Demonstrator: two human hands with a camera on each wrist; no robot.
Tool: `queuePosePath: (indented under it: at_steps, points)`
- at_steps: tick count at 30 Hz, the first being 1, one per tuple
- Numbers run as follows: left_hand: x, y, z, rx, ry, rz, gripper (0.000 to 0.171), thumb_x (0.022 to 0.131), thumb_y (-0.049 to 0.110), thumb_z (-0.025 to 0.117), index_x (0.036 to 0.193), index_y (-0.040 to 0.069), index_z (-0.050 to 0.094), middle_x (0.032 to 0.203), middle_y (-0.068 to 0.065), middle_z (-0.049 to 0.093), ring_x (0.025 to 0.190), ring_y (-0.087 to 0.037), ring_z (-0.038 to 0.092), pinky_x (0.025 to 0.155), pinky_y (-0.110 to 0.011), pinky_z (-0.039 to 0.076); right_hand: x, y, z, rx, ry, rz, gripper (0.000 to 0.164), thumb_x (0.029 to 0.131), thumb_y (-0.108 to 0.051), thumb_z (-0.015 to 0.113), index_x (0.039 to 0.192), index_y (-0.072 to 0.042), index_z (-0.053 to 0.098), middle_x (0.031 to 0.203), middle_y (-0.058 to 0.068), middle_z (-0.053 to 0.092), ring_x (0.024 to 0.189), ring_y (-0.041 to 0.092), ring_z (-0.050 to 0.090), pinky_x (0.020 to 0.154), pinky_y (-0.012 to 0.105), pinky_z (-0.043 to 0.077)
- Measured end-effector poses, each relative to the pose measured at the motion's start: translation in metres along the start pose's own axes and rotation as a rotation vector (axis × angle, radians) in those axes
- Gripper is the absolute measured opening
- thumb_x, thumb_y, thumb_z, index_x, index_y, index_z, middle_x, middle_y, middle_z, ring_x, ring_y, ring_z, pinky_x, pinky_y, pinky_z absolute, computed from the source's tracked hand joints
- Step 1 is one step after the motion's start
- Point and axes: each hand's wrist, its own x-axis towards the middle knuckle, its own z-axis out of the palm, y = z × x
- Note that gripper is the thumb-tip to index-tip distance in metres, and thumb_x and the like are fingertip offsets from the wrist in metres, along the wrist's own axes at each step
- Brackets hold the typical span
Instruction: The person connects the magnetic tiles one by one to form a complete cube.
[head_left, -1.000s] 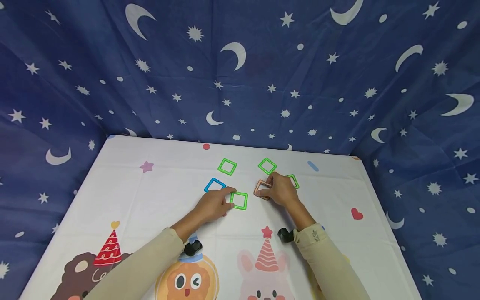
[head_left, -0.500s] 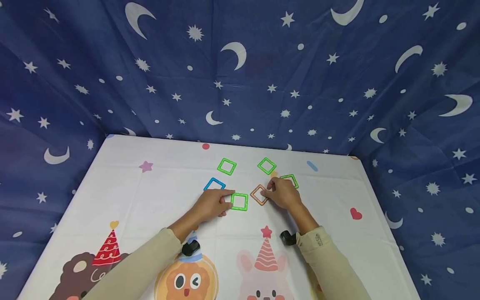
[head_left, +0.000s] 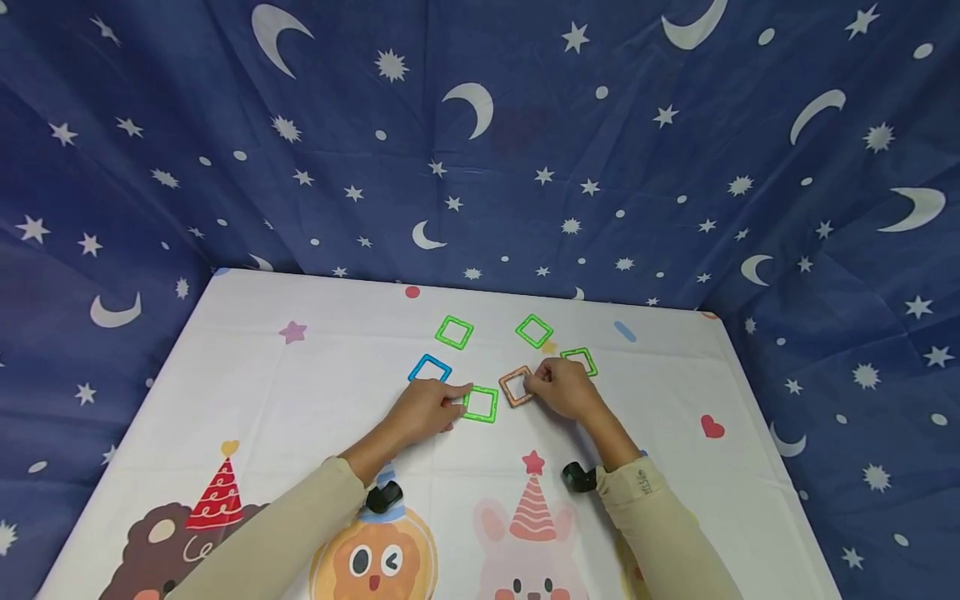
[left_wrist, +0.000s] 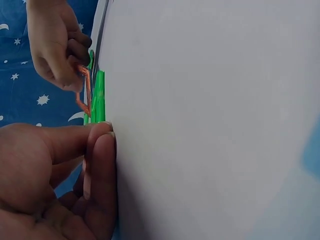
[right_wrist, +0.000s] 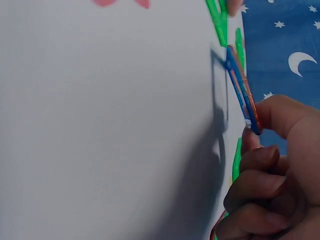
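My left hand (head_left: 424,408) pinches the left edge of a green square magnetic tile (head_left: 496,406) between thumb and fingers. Low over the white surface, my right hand (head_left: 566,387) pinches an orange square magnetic tile (head_left: 507,394) by its right side. In the right wrist view a blue edge shows along the orange tile (right_wrist: 243,90), and its shadow falls on the cloth. The orange tile is tilted, with one corner close to the green tile (left_wrist: 99,100); whether they touch I cannot tell. A blue square tile (head_left: 439,362) lies behind my left hand, partly hidden.
Toward the back lie a green tile (head_left: 442,327), a second green tile (head_left: 525,323) and, beyond my right hand, a third green tile (head_left: 593,362). The white cartoon-print tablecloth (head_left: 360,333) meets a dark blue star-and-moon curtain (head_left: 525,242) at the back.
My right hand has brought the orange tile slightly left and nearer to me, turning it and changing its grip to the right side. The left hand has barely moved with its green tile.
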Motion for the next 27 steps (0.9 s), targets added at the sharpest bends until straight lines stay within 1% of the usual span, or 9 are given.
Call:
queuePosePath:
  at_steps: [4,8,10,15,17,21,25,27]
  points:
    - [-0.0004,0.0005,0.0006,0.018,0.018,0.011,0.043,0.086,0.026,0.067,0.128,0.023,0.058,0.049,0.005,0.053,0.045,-0.011,0.051,0.050,-0.028,0.039,0.0000,0.0030,-0.0040,0.133,0.002,-0.019,0.021,0.087,-0.031,0.063,0.077,-0.014,0.062,0.062,0.000,0.053,0.057,0.015,0.047,0.053,0.028,0.038]
    - [-0.0004,0.0008,0.0011,0.021,0.033,0.005,0.046,0.084,0.027,0.070,0.129,0.022,0.058,0.050,0.005,0.053,0.044,-0.012,0.050,0.049,-0.027,0.038,-0.0003,0.0040,-0.0069,0.241,-0.034,0.013,0.021,0.089,-0.033,0.062,0.081,-0.014,0.065,0.065,0.002,0.054,0.060,0.017,0.046,0.053,0.029,0.037]
    - [-0.0006,0.0013,0.0011,0.021,0.038,-0.003,0.047,0.084,0.027,0.070,0.129,0.021,0.058,0.051,0.005,0.053,0.045,-0.011,0.050,0.049,-0.027,0.038,-0.0005,0.0045,-0.0073,0.292,-0.059,0.032,0.022,0.089,-0.034,0.062,0.084,-0.014,0.066,0.070,0.003,0.056,0.064,0.018,0.046,0.055,0.029,0.036]
    - [-0.0014,0.0024,0.0010,0.022,0.032,-0.008,0.044,0.084,0.026,0.070,0.127,0.021,0.059,0.051,0.004,0.053,0.046,-0.011,0.051,0.049,-0.027,0.037,-0.0012,0.0053,-0.0062,0.410,-0.121,0.080,0.024,0.089,-0.034,0.062,0.087,-0.011,0.068,0.087,0.004,0.061,0.077,0.019,0.047,0.063,0.030,0.037]
    - [-0.0013,0.0029,0.0011,0.035,0.025,-0.004,0.043,0.085,0.025,0.069,0.126,0.022,0.059,0.051,0.004,0.053,0.046,-0.010,0.051,0.049,-0.026,0.037,-0.0019,0.0045,-0.0060,0.446,-0.136,0.101,0.024,0.088,-0.034,0.063,0.087,-0.010,0.068,0.089,0.003,0.060,0.079,0.019,0.047,0.064,0.030,0.037]
    - [-0.0009,0.0044,0.0015,0.066,0.016,0.009,0.040,0.087,0.024,0.066,0.126,0.024,0.060,0.051,0.004,0.051,0.046,-0.011,0.048,0.047,-0.026,0.035,-0.0032,0.0027,-0.0059,0.497,-0.157,0.123,0.027,0.086,-0.035,0.066,0.089,-0.009,0.068,0.079,0.003,0.054,0.069,0.017,0.041,0.056,0.029,0.032]
    - [-0.0001,0.0052,0.0018,0.096,0.031,0.023,0.038,0.087,0.025,0.066,0.125,0.025,0.061,0.052,0.004,0.049,0.050,-0.012,0.042,0.047,-0.026,0.033,-0.0024,0.0010,-0.0046,0.541,-0.189,0.131,0.034,0.085,-0.040,0.066,0.089,-0.007,0.066,0.070,0.000,0.045,0.060,0.016,0.037,0.052,0.027,0.030]
    - [0.0004,0.0054,0.0026,0.112,0.037,0.022,0.039,0.086,0.027,0.067,0.125,0.027,0.060,0.054,0.004,0.048,0.051,-0.012,0.041,0.048,-0.026,0.032,-0.0016,0.0004,-0.0035,0.556,-0.203,0.131,0.038,0.085,-0.043,0.066,0.088,-0.006,0.066,0.065,-0.001,0.042,0.056,0.015,0.034,0.049,0.027,0.029]
